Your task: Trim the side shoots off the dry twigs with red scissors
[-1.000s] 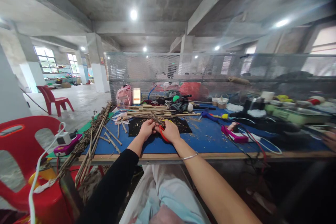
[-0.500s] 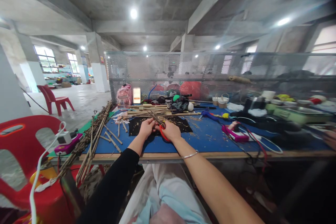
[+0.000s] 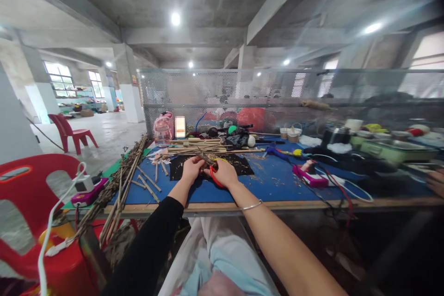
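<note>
Both my hands meet over a black mat point(image 3: 243, 165) on the blue table top point(image 3: 274, 185). My left hand point(image 3: 192, 169) is closed on a thin brown twig point(image 3: 204, 156) that slants up to the left. My right hand point(image 3: 225, 173) is closed on red-handled scissors point(image 3: 214, 177), whose blades sit at the twig. A silver bangle point(image 3: 252, 205) circles my right wrist. A black sleeve covers my left arm.
Long sticks point(image 3: 121, 185) lie along the table's left edge and more are piled behind my hands point(image 3: 208, 147). A pink glue gun point(image 3: 308, 176) with cables lies to the right. A red plastic chair point(image 3: 31, 222) stands at the left. A mesh screen point(image 3: 277, 97) backs the table.
My hands have stayed in the same spot on the twig, with only slight shifts of fingers and scissors.
</note>
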The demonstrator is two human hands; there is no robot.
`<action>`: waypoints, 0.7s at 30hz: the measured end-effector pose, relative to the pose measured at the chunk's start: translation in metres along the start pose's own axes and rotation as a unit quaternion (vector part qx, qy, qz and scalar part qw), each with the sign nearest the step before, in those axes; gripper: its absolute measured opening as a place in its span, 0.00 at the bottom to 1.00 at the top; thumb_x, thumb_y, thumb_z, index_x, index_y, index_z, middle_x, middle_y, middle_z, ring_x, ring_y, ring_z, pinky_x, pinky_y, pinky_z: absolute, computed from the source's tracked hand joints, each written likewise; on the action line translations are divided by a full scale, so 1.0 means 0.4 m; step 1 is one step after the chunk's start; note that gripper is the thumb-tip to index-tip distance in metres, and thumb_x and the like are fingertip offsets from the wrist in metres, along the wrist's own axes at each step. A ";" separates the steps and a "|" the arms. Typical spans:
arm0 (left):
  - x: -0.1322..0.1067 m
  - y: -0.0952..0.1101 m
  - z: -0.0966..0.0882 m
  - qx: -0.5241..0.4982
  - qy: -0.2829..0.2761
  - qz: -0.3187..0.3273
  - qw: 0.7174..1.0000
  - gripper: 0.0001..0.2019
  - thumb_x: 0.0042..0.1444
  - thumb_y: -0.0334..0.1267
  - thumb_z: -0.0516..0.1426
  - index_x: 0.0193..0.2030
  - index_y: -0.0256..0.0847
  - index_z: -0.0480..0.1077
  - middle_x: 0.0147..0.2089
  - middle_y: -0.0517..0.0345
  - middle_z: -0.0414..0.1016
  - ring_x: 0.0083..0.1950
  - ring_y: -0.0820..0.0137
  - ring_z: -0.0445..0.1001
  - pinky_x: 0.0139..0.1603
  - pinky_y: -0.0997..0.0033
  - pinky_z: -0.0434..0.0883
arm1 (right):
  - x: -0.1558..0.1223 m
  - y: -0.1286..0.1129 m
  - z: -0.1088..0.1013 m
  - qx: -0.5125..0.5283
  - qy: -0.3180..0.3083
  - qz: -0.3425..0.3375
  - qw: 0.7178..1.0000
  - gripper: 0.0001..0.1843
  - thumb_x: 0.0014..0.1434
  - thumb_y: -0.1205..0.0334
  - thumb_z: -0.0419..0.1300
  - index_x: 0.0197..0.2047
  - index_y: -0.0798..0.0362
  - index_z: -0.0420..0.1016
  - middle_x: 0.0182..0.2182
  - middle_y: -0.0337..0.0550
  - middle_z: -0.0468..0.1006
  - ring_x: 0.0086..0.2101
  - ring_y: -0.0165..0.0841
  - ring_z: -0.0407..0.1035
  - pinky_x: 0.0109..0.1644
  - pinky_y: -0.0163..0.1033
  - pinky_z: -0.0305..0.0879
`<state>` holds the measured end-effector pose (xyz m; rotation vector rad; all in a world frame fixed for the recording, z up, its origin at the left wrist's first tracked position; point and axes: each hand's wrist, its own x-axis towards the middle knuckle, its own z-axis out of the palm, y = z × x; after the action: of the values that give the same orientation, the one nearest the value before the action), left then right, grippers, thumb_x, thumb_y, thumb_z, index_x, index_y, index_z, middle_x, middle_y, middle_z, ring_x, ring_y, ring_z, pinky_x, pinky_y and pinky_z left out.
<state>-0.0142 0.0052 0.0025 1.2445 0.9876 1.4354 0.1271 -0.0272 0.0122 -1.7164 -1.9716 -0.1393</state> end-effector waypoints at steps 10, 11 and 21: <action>-0.014 0.009 0.008 -0.009 -0.027 -0.014 1.000 0.20 0.40 0.41 0.62 0.41 0.33 0.73 0.33 0.50 0.76 0.22 0.78 0.67 0.19 0.81 0.61 | 0.001 0.008 0.005 0.018 -0.008 0.015 1.000 0.31 0.50 0.34 0.47 0.40 0.54 0.66 0.37 0.47 0.73 0.40 0.37 0.68 0.40 0.37 0.58; -0.016 0.011 0.009 -0.008 -0.027 -0.014 1.000 0.20 0.39 0.41 0.62 0.40 0.33 0.73 0.32 0.51 0.76 0.21 0.79 0.66 0.19 0.81 0.61 | 0.001 0.007 0.004 0.021 -0.011 0.018 1.000 0.31 0.50 0.34 0.47 0.41 0.54 0.66 0.37 0.48 0.73 0.40 0.37 0.68 0.40 0.37 0.58; -0.019 0.014 0.011 -0.036 -0.064 -0.039 0.997 0.21 0.38 0.43 0.63 0.40 0.34 0.73 0.32 0.52 0.75 0.21 0.80 0.66 0.17 0.83 0.59 | -0.001 0.002 -0.009 0.017 -0.030 0.030 0.999 0.32 0.51 0.34 0.46 0.43 0.54 0.66 0.38 0.48 0.74 0.41 0.37 0.68 0.41 0.37 0.58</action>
<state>-0.0105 -0.0034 0.0071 1.2173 0.8811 1.3031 0.1289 -0.0290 0.0148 -1.7739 -1.9521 -0.0321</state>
